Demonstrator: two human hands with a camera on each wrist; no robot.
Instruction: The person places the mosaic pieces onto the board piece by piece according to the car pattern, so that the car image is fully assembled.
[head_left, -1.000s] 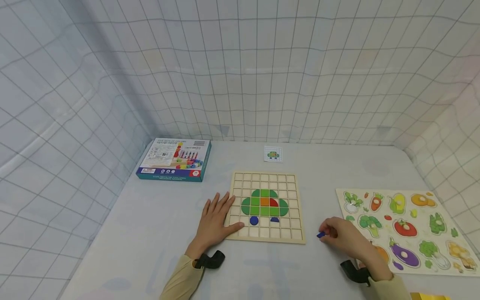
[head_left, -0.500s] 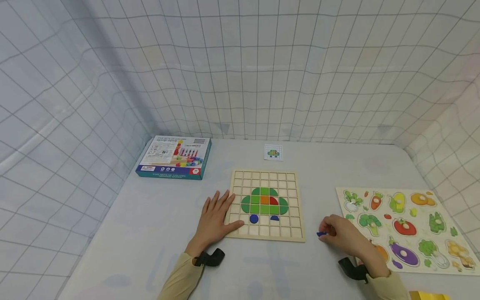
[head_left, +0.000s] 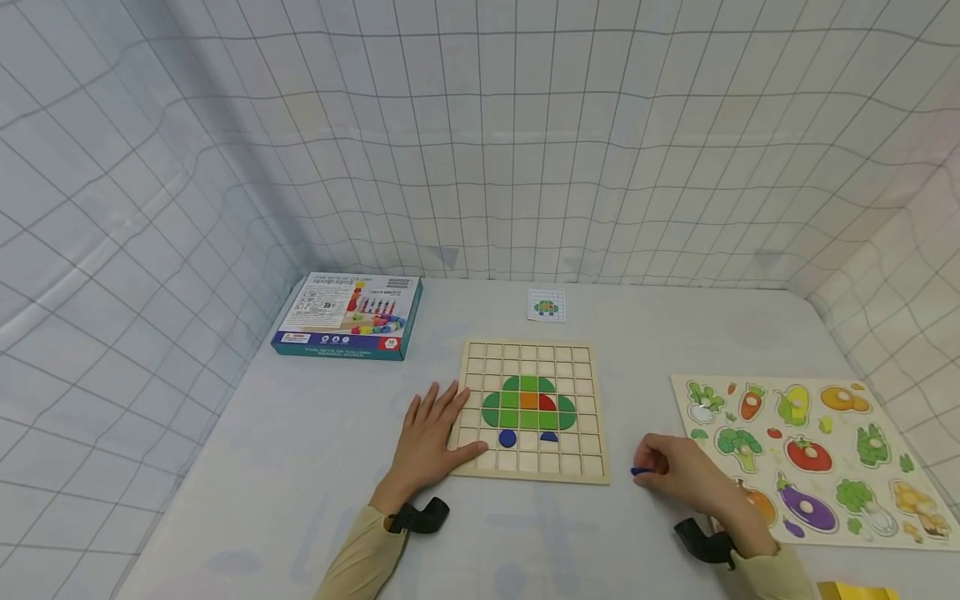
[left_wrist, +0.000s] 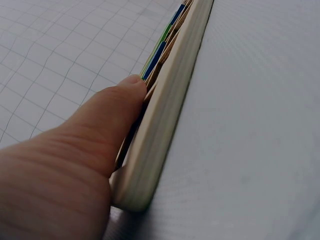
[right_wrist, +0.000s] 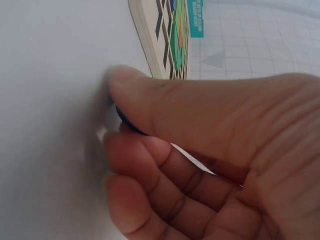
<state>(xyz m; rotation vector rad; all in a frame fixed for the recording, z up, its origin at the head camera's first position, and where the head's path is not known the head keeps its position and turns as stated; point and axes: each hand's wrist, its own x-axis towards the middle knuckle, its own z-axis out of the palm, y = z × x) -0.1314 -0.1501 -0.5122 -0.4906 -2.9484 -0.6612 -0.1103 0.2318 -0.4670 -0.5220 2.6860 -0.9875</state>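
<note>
A wooden grid board [head_left: 529,467] lies flat with green, orange and red pieces set in a car-like shape. Below them sit a full blue disc [head_left: 507,438] and a blue half-disc [head_left: 549,437]. My left hand [head_left: 427,446] rests on the board's left edge, fingers spread and nearly straight, the thumb over the near-left squares. To the right of the board, my right hand [head_left: 678,473] pinches a small dark blue piece [head_left: 640,471] between thumb and fingers, low over the table. In the right wrist view the thumb covers most of the blue piece [right_wrist: 129,122].
A small picture card [head_left: 547,306] lies beyond the board, showing a similar coloured shape. A teal-edged toy box [head_left: 348,317] is at the back left. On the right lies a vegetable puzzle sheet [head_left: 761,433], partly under the right forearm. Something yellow [head_left: 855,591] shows at the lower right.
The blue piece has turned slightly in my right fingers, showing a thinner edge now. The right hand has barely shifted; the left hand and the board stay put.
</note>
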